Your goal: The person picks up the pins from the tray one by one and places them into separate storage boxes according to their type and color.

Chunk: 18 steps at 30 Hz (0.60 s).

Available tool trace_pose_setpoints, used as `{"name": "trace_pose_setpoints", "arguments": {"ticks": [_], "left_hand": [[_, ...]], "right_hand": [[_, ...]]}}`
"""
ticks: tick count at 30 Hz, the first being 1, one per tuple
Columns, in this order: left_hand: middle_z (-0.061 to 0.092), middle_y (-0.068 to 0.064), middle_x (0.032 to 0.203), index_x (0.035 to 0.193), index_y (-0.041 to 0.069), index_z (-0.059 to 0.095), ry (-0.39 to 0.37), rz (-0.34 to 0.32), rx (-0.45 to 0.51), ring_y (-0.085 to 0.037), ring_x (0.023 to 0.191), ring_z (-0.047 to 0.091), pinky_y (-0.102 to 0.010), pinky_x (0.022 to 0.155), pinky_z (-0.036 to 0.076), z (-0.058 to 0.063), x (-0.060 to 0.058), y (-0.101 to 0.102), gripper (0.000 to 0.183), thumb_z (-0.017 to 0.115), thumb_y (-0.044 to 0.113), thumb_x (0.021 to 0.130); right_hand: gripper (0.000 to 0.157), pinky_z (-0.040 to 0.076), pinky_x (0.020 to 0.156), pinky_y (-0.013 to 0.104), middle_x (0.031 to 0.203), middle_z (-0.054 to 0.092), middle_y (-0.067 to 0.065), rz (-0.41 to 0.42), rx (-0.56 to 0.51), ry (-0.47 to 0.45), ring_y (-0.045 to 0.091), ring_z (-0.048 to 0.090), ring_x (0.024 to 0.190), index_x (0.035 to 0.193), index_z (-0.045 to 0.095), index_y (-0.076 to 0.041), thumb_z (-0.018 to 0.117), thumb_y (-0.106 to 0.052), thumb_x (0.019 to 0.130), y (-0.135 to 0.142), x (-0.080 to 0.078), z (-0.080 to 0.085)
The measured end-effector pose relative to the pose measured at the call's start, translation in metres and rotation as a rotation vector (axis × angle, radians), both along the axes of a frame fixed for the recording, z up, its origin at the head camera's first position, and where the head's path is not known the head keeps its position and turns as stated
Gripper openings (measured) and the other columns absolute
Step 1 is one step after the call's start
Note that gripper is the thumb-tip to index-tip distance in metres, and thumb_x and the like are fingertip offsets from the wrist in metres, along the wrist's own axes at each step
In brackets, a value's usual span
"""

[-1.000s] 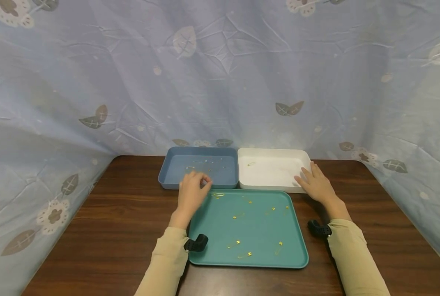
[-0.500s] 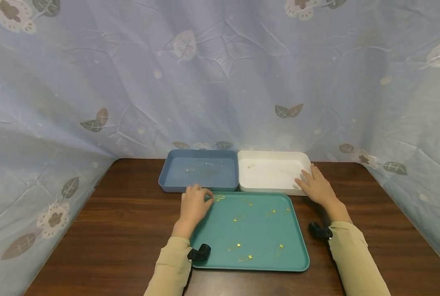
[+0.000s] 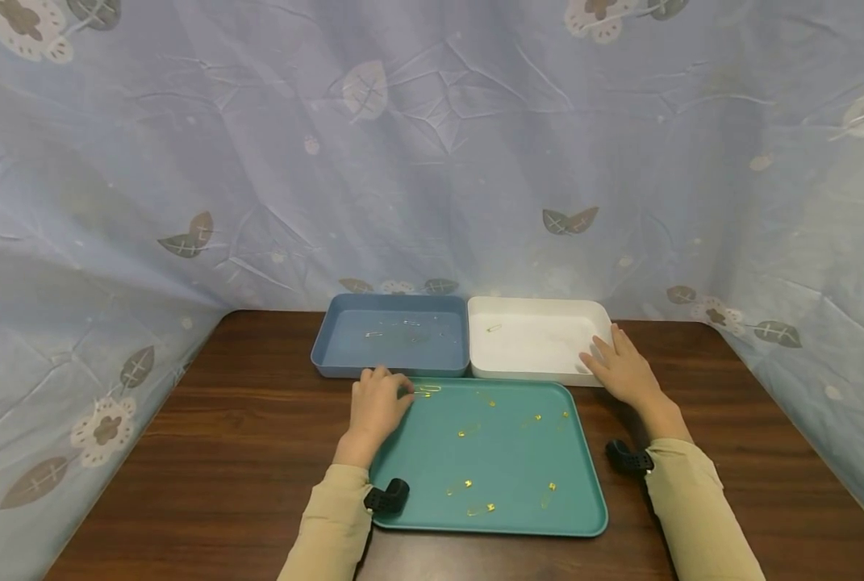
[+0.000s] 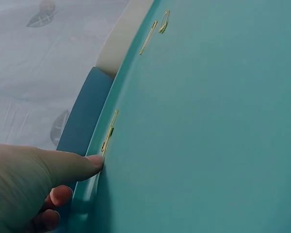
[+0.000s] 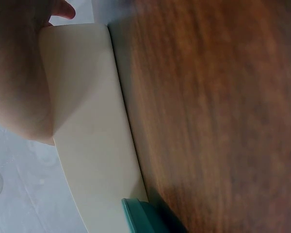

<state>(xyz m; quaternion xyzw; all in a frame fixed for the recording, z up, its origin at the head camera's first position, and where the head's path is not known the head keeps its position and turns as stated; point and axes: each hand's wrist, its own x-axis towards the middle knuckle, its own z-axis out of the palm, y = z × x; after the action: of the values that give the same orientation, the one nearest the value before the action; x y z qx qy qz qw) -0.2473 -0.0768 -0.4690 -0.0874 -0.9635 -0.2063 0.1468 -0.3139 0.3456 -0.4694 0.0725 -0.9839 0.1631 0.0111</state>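
My left hand [image 3: 376, 405] is at the back left corner of the teal tray [image 3: 519, 460], thumb and finger pinching the end of a gold safety pin [image 4: 108, 141]. A second gold safety pin [image 3: 430, 388] lies right beside it. In the left wrist view the thumb's tip meets the pin and the forefinger is hidden. My right hand [image 3: 624, 371] rests with spread, fairly straight fingers on the right side of the white tray [image 3: 536, 374]. One safety pin [image 3: 493, 328] lies inside that tray.
Several gold safety pins, such as one pin [image 3: 481, 509], lie scattered over the teal tray. A blue tray [image 3: 323, 355] behind it holds several silvery pins [image 3: 373, 334]. All trays stand on a brown wooden table [image 3: 221, 452] before a patterned cloth [image 3: 432, 161].
My left hand came down from the blue tray's front edge to the pins in the teal tray's corner, then shifted slightly left with one pin. My right hand stayed in place.
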Motion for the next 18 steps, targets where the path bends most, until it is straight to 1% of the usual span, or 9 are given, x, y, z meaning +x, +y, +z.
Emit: {"name": "trace_pose_setpoints", "arguments": {"ticks": [6,12,15,18], "left_hand": [[0.059,-0.005,0.088,0.087,0.017,0.074,-0.019,-0.021,0.021,-0.022,0.079,0.044,-0.036,0.069,0.037,-0.0006,-0.0011,0.0007,0.005,0.075,0.022,0.085],[0.059,-0.006,0.091,0.087,0.015,0.072,-0.070,-0.033,0.031,-0.025,0.085,0.047,-0.040,0.075,0.040,-0.0004,-0.0006,0.0015,0.005,0.072,0.020,0.089],[0.058,-0.006,0.091,0.087,0.014,0.071,-0.065,-0.047,0.020,-0.026,0.087,0.048,-0.041,0.076,0.041,-0.0004,-0.0001,0.0017,0.006,0.070,0.018,0.090],[0.057,-0.006,0.089,0.087,0.012,0.070,-0.061,-0.061,-0.005,-0.026,0.086,0.048,-0.040,0.075,0.040,0.0008,0.0012,0.0017,0.008,0.067,0.018,0.092]], "right_hand": [[0.078,0.012,0.114,0.069,0.158,0.003,0.034,-0.004,0.005,0.003,0.052,0.007,0.146,0.151,0.028,0.004,0.032,-0.057,0.101,-0.0005,0.0008,0.0008],[0.078,0.012,0.114,0.069,0.158,0.002,0.034,-0.002,0.006,-0.003,0.052,0.005,0.146,0.151,0.027,0.004,0.032,-0.056,0.101,-0.0012,0.0014,0.0007],[0.078,0.012,0.114,0.069,0.158,0.001,0.034,-0.004,0.005,-0.004,0.052,0.005,0.146,0.150,0.027,0.005,0.032,-0.056,0.101,-0.0012,0.0015,0.0009],[0.078,0.012,0.113,0.069,0.158,0.002,0.035,-0.003,0.000,0.000,0.053,0.005,0.146,0.150,0.028,0.005,0.032,-0.055,0.101,-0.0014,0.0013,0.0014]]}}
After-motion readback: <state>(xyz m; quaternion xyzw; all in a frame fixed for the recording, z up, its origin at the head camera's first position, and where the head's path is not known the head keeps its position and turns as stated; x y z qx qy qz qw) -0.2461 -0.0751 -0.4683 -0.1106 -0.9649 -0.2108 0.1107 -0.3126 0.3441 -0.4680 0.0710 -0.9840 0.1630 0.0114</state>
